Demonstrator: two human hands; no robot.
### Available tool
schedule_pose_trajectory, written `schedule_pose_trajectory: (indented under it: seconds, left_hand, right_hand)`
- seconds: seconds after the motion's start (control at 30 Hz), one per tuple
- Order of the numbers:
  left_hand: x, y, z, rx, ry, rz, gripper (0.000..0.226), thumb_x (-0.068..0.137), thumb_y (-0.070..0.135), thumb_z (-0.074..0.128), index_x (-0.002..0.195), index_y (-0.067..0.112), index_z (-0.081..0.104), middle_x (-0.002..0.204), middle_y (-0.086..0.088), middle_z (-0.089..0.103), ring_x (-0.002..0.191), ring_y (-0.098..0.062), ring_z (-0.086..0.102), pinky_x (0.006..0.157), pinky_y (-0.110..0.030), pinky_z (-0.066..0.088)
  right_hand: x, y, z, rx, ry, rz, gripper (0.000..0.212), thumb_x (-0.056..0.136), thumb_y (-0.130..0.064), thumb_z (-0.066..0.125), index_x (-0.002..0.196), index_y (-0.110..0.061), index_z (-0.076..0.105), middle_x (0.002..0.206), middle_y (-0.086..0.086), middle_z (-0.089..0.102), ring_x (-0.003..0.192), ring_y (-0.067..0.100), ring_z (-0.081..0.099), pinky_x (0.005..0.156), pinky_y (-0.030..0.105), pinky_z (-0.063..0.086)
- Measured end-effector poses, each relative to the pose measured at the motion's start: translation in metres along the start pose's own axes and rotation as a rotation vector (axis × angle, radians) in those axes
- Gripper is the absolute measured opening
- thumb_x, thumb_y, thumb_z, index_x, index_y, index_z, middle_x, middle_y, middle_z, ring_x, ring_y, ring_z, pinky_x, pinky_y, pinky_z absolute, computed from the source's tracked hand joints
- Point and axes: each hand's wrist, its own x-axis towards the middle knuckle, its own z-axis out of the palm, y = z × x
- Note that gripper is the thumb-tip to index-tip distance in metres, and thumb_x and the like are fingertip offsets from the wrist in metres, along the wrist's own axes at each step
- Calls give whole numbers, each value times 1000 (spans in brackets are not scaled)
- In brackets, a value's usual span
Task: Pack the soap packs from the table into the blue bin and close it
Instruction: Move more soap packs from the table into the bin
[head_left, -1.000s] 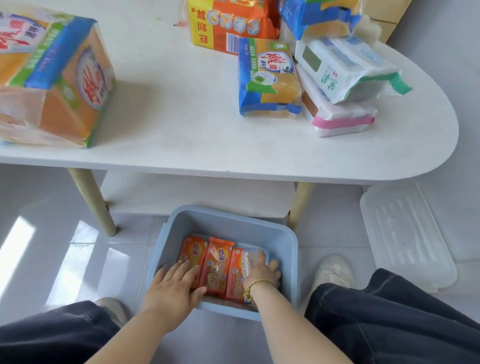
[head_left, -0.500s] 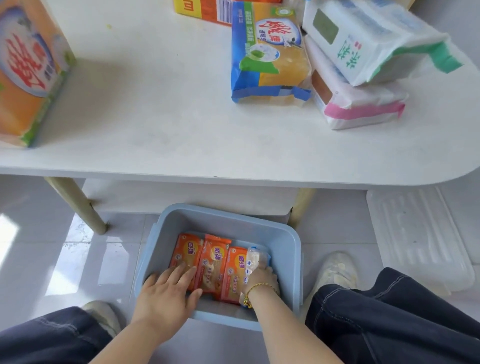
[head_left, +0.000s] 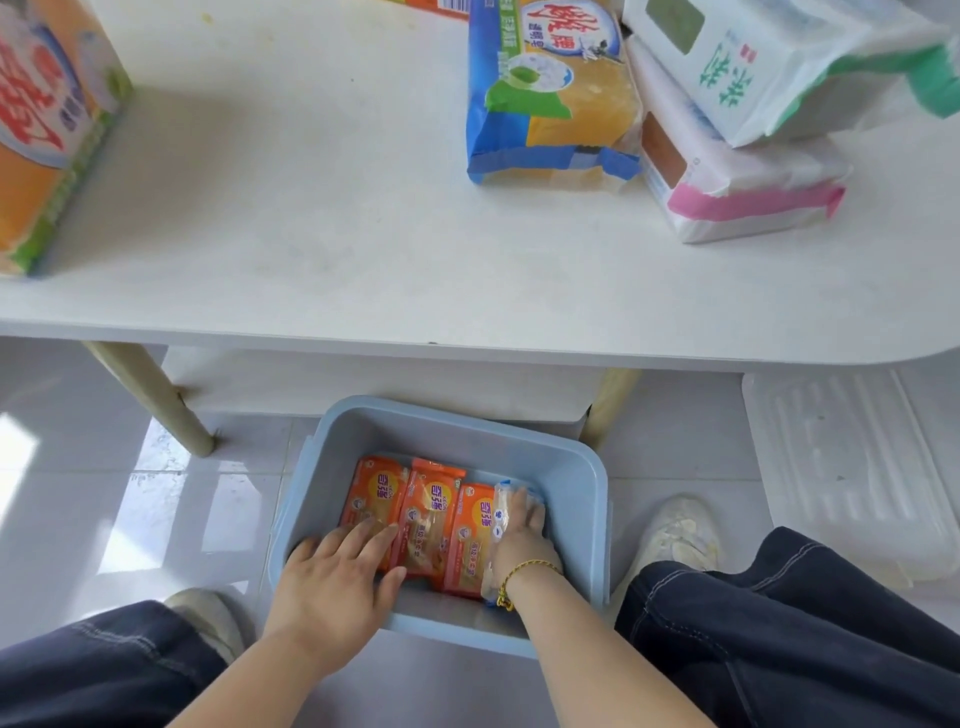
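Observation:
The blue bin (head_left: 576, 467) stands open on the floor under the table's front edge. Three orange soap packs (head_left: 434, 512) in one clear wrapper lie side by side on its bottom. My left hand (head_left: 337, 577) lies flat on the leftmost pack, fingers spread and thumb along the near edge. My right hand (head_left: 522, 540) has its fingers curled over the wrapper's right end, between the packs and the bin wall. On the white table (head_left: 363, 270) lie a blue-and-yellow soap pack (head_left: 550, 98), a white-and-green pack (head_left: 753, 67), a white-and-pink pack (head_left: 727, 197) and a large orange pack (head_left: 47, 124).
The clear bin lid (head_left: 841, 467) lies flat on the floor to the right of the bin. A low shelf (head_left: 384, 384) sits under the table behind the bin, between two table legs (head_left: 150, 400). My knees and shoes flank the bin on the tiled floor.
Both hands stay in the bin on the orange packs and have shifted only slightly. The view has tilted down, so the far table packs have slid out of the top.

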Motion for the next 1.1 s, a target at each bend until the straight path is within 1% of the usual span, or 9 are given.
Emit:
schedule_pose_trajectory:
  seconds: [0.07, 0.13, 0.27, 0.4, 0.47, 0.57, 0.77, 0.97, 1.1]
  left_hand:
    - [-2, 3, -7, -2, 19, -11, 83, 70, 55, -9, 138, 33, 33, 145, 11, 39, 132, -10, 37, 106, -32, 32]
    - [-4, 5, -13, -40, 76, 26, 72, 78, 52, 7, 109, 25, 67, 109, 5, 71, 97, -14, 68, 78, -34, 54]
    - [-8, 9, -16, 33, 85, 35, 47, 70, 40, 34, 75, 21, 77, 71, 5, 75, 61, -14, 71, 48, -29, 55]
    - [-5, 5, -14, -55, 44, 14, 54, 73, 44, 30, 95, 21, 74, 92, 2, 76, 82, -18, 72, 66, -34, 57]
    - [-1, 3, -7, -89, 29, -29, 65, 78, 50, 16, 129, 29, 50, 132, 8, 56, 121, -14, 52, 97, -34, 43]
    - [2, -1, 2, -67, 5, -26, 62, 84, 52, 7, 142, 35, 22, 149, 16, 31, 137, -9, 27, 109, -28, 24]
    - [1, -1, 4, -70, 29, -27, 51, 93, 50, 22, 142, 35, 20, 149, 16, 30, 137, -9, 27, 109, -28, 24]
    - [2, -2, 6, -77, 16, -23, 52, 93, 50, 20, 142, 35, 18, 149, 16, 30, 137, -9, 26, 109, -29, 24]
    - [2, -2, 6, -69, 14, -35, 54, 91, 52, 14, 142, 35, 21, 148, 15, 31, 136, -9, 28, 108, -29, 26]
  right_hand:
    - [1, 0, -2, -33, -37, -15, 105, 83, -6, 58, 139, -22, -29, 153, 10, -26, 131, 31, 39, 105, 40, 36]
    - [2, 1, -2, -51, -37, -45, 104, 84, -7, 57, 139, -21, -30, 152, 11, -26, 124, 30, 47, 102, 38, 40]
    - [0, 1, 2, -16, 67, -98, 88, 90, -26, 51, 143, -19, -19, 156, 9, -12, 112, 27, 58, 91, 33, 47]
    - [-2, 0, 0, 75, 176, -22, 74, 89, -19, 51, 144, -21, 1, 147, 10, 28, 111, 27, 58, 87, 34, 49]
    - [-3, 1, -5, 158, 131, 7, 74, 87, -14, 51, 143, -20, 3, 133, 11, 45, 113, 30, 56, 91, 37, 47]
    - [-3, 4, -18, 249, 22, 29, 78, 87, -4, 46, 145, -19, -6, 127, 13, 51, 114, 28, 54, 91, 33, 45]
    - [-3, 4, -22, 326, 36, 19, 67, 92, 0, 39, 145, -15, 2, 138, 16, 41, 124, 30, 44, 99, 34, 39]
    - [-12, 3, -7, -27, 286, -161, 79, 89, 6, 38, 145, -20, -12, 156, 12, -11, 144, 29, 2, 116, 34, 16]
    - [-10, 6, -12, -211, 257, -189, 81, 86, -1, 50, 146, -11, -3, 155, 16, 1, 143, 30, 7, 116, 35, 14]
